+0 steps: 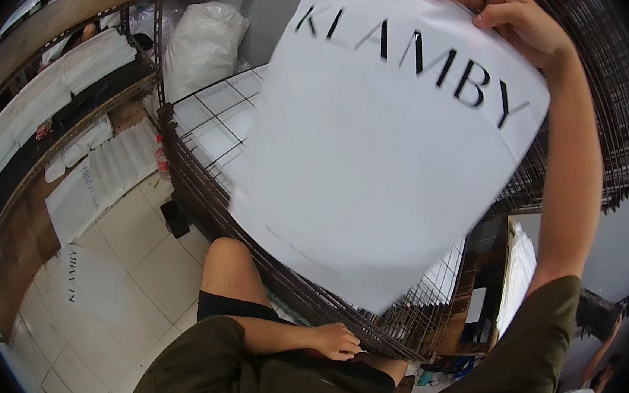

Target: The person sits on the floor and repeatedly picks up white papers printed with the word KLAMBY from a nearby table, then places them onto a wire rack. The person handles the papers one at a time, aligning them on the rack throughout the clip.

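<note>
My right hand is raised at the upper right, thumb and fingers pinching the top edge of a large white printed sheet. Bold black lettering runs across the sheet's upper part. It hangs tilted over a wire drying rack and hides much of it; whether it is a single sheet or a flat bag, I cannot tell. Low over my lap, my left hand is closed with its fingers curled. A small pale bit shows by its fingertips, too little to name.
Raised wire trays stand at the right. Shelves at the left hold stacked white sheets; more printed sheets lie below, one on the tiled floor. A bulging plastic sack is behind. Another person's arm shows lower right.
</note>
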A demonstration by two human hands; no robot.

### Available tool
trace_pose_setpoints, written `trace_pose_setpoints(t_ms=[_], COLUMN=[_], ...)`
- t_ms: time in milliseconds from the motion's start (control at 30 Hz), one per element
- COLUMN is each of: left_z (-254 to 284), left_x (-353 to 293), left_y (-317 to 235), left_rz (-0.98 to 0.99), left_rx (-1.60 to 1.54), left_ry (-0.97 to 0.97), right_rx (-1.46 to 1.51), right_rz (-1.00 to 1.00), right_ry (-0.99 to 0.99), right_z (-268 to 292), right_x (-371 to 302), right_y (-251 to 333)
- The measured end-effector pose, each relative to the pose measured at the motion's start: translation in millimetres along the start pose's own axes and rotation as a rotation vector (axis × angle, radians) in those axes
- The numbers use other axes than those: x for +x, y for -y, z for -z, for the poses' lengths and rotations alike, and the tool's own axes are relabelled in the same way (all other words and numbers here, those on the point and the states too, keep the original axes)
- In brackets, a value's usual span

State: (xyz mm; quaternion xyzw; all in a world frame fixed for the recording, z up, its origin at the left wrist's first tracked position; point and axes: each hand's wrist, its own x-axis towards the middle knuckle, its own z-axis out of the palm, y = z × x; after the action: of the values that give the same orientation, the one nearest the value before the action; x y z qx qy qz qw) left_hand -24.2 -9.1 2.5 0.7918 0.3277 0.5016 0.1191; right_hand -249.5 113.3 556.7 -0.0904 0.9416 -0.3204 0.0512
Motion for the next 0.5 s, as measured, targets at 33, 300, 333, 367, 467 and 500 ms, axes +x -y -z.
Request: trace_pose_setpoints(t_ms=[33, 300, 333, 367, 467, 500], left_z=[-1.9, 4.6, 5.6, 8.8, 9.7, 8.8], left_x=[-0.8, 11.7, 12.7, 13.6, 14.4, 14.5], left_y=[6.3, 13.5, 12.9, 15.4, 15.1, 16.5], left_rz=[0.052, 0.204, 0.209, 0.222, 0.264, 0.271], left_rx=[-0.027, -0.225, -0.235, -0.234, -0.255, -0.273], left_ry=[0.031, 0.260, 0.269, 0.272, 0.288, 0.284], right_rx=[0.101, 0.595, 0.670, 0.763, 0.960, 0.973], right_rz=[0.014, -0.167, -0.208, -0.226, -0.241, -0.274], right_ry=[-0.031, -0.560, -0.595, -0.610, -0.757, -0.794], right_z=[5.8, -28.0, -40.9, -56.5, -108.9, -126.4], right_x=[13.1, 84.8, 91.6, 103.4, 110.6, 114.3], right_y=[-21.2, -235.8, -265.0, -300.9, -368.3, -380.0])
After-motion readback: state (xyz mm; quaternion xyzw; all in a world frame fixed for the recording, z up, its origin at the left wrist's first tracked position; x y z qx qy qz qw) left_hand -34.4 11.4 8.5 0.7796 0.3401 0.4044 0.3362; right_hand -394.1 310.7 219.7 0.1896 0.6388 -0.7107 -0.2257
